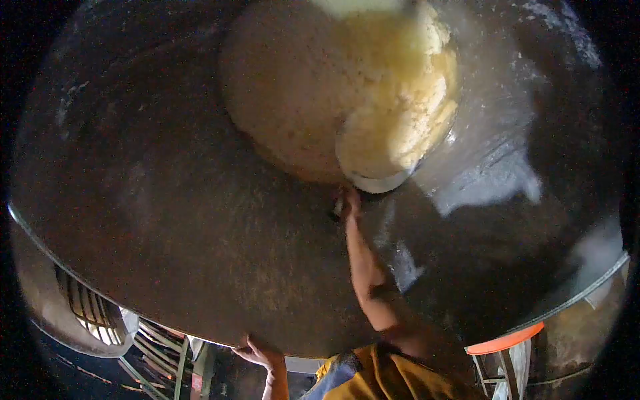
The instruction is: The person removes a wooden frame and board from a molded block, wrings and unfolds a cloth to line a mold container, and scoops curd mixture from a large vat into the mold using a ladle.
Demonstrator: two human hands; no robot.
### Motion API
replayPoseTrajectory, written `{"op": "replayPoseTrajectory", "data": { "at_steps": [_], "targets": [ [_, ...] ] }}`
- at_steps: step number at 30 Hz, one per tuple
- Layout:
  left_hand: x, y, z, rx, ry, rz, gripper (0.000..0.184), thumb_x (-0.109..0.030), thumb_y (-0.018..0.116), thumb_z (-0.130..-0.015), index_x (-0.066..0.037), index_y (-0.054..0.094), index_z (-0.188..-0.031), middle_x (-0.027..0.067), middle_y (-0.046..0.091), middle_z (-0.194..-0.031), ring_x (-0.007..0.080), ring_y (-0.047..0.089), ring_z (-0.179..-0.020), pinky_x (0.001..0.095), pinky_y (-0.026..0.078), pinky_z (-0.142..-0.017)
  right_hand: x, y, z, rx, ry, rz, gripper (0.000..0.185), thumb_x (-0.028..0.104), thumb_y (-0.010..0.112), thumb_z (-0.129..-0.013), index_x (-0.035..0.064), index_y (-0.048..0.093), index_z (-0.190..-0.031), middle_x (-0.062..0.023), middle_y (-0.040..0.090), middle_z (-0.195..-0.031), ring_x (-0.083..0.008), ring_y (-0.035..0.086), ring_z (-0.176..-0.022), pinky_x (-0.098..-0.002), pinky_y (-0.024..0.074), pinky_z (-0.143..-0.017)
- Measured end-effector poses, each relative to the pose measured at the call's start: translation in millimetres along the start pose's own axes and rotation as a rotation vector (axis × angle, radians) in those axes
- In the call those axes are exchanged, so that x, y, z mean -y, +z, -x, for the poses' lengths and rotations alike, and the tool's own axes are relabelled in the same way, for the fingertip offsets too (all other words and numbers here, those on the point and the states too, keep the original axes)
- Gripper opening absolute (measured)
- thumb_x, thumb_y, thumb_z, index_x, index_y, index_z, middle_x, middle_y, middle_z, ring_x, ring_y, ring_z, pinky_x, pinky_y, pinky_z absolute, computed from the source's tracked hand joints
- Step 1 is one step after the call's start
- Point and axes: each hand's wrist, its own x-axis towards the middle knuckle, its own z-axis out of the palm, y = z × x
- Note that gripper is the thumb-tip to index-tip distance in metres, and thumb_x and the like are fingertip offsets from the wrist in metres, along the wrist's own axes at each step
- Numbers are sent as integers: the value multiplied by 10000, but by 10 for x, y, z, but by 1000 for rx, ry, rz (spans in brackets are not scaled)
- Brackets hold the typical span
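A very large dark metal pan [220, 247] fills most of the view, with a pale yellow, lumpy mass [287, 100] in its bottom. My right hand [349, 203] reaches down into the pan, its fingers closed around the short handle of a round scoop. The light rim of the scoop [381, 182] shows at the near edge of the mass, and its bowl is full of the yellow stuff. At the pan's near edge is my left hand [260, 353], thumb and fingers apart, touching the rim; some of its fingers are hard to make out.
An orange-red stool [505, 339] stands outside the pan at the lower right. At the lower left are a round vessel with a slatted piece [93, 307] and several wooden slats [157, 353]. The pan's rim [73, 275] curves across the near side. Bright light and haze blur the top.
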Motion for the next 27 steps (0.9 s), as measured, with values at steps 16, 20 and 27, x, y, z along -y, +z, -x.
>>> {"op": "replayPoseTrajectory", "data": {
  "at_steps": [16,20,27],
  "targets": [
    [-129,24,-287,-94,-304,552,648,-63,608,-831,85,235,-1340,221,381,-1301,289,407,-1180,369,332,-1009,1662,772,2411,121,-796,997,117,67,585,-795,33,485,-846,-22,452,-566,-133,461,-424,-300,412,-390],
    [62,77,-288,-52,-244,879,529,-83,621,-826,77,353,-1254,213,442,-1216,273,445,-1139,373,354,-982,1281,1322,3475,180,-913,1461,114,38,573,-797,6,501,-879,-48,503,-589,-144,487,-427,-304,422,-384],
    [676,86,285,-96,-223,1315,431,-141,700,-796,9,505,-1150,95,538,-970,144,588,-787,280,501,-679,-338,1165,4830,547,-753,1999,95,1,562,-796,10,481,-845,-68,509,-574,-157,513,-439,-310,443,-381]
  ]
}}
